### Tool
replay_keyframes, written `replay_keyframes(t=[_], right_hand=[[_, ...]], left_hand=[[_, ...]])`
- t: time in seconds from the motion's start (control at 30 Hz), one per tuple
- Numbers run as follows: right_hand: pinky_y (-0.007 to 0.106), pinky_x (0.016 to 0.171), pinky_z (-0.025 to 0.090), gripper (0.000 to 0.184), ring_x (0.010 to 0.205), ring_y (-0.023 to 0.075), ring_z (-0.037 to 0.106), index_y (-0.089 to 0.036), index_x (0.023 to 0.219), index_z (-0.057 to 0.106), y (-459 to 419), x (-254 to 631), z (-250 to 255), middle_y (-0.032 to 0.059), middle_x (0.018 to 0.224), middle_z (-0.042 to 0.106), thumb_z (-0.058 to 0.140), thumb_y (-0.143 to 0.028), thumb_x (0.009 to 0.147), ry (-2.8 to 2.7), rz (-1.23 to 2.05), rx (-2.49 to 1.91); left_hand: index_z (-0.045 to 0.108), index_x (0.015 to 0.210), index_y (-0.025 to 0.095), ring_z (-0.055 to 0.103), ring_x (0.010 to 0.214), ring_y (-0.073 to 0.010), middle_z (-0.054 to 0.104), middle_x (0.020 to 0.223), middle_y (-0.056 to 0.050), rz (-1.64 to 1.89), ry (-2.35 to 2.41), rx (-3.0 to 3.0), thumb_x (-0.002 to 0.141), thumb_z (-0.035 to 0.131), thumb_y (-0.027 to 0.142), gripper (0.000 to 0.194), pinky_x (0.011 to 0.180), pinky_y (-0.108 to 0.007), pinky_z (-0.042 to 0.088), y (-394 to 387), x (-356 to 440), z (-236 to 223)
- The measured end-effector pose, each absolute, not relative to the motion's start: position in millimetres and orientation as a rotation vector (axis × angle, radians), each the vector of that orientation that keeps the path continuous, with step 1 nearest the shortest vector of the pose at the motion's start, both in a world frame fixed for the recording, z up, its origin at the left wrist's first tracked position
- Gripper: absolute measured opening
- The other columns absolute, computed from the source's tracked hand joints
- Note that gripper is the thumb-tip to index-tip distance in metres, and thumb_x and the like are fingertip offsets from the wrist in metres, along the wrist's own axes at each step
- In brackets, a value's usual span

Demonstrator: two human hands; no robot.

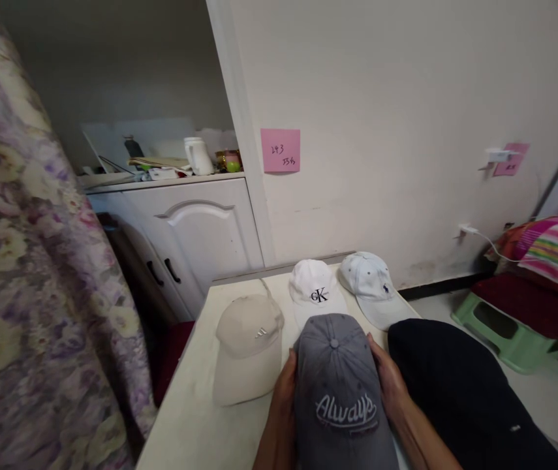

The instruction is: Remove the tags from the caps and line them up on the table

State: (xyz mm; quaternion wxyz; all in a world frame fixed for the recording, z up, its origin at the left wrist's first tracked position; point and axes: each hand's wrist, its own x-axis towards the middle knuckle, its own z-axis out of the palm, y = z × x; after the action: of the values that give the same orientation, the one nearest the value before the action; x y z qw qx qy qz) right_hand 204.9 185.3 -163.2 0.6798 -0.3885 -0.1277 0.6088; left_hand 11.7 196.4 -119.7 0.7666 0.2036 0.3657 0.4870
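A grey baseball cap with "Always" stitched on its front lies in the middle of a pale table. My left hand presses against its left side and my right hand against its right side, fingers curved round the crown. Beyond it sit a white cap with a black logo, a light blue-white cap to the right and a beige cap to the left. A black cap lies at the right.
A floral curtain hangs at the left. A white cabinet with a mug and clutter on top stands behind. Pink notes stick to the wall. A green stool and striped bedding are at the right.
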Motion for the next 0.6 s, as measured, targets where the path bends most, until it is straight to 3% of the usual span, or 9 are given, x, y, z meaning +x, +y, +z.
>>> replay_keyframes(t=[0.07, 0.13, 0.3, 0.6], right_hand=[[0.038, 0.109, 0.047, 0.032, 0.128, 0.027, 0.061, -0.027, 0.097, 0.08, 189.0, 207.6, -168.5, -0.0018, 0.113, 0.081, 0.082, -0.041, 0.068, -0.313, 1.267, -0.881], [0.039, 0.109, 0.046, 0.034, 0.124, 0.0257, 0.064, -0.025, 0.099, 0.078, 191.9, 208.3, -172.6, -0.0005, 0.114, 0.081, 0.083, -0.035, 0.068, -0.353, 1.217, -0.886], [0.045, 0.095, 0.055, 0.024, 0.1, 0.0257, 0.075, -0.017, 0.094, 0.078, 192.1, 205.2, -177.0, 0.0057, 0.102, 0.083, 0.078, -0.035, 0.078, -0.442, 1.247, -0.926], [0.044, 0.093, 0.055, 0.031, 0.091, 0.0242, 0.076, -0.016, 0.106, 0.074, 194.2, 210.7, -183.4, 0.005, 0.098, 0.083, 0.078, -0.03, 0.078, -0.455, 1.203, -0.917]], left_hand=[[0.062, 0.124, 0.021, 0.065, 0.107, -0.0257, 0.063, 0.129, -0.009, 1.039, 0.791, 0.438, 0.096, 0.062, 0.035, 0.031, 0.089, -0.046, 0.057, 194.6, 10.9, -119.8], [0.063, 0.124, 0.021, 0.065, 0.107, -0.026, 0.064, 0.129, -0.009, 1.023, 0.786, 0.435, 0.096, 0.062, 0.035, 0.031, 0.089, -0.046, 0.057, 193.7, 10.1, -119.3], [0.062, 0.125, 0.021, 0.065, 0.108, -0.0259, 0.063, 0.13, -0.009, 0.985, 0.761, 0.432, 0.096, 0.062, 0.035, 0.032, 0.089, -0.047, 0.057, 197.7, 8.0, -118.7], [0.061, 0.126, 0.019, 0.064, 0.111, -0.0272, 0.063, 0.131, -0.01, 0.928, 0.75, 0.445, 0.095, 0.063, 0.035, 0.035, 0.093, -0.049, 0.055, 212.5, 5.8, -128.1]])
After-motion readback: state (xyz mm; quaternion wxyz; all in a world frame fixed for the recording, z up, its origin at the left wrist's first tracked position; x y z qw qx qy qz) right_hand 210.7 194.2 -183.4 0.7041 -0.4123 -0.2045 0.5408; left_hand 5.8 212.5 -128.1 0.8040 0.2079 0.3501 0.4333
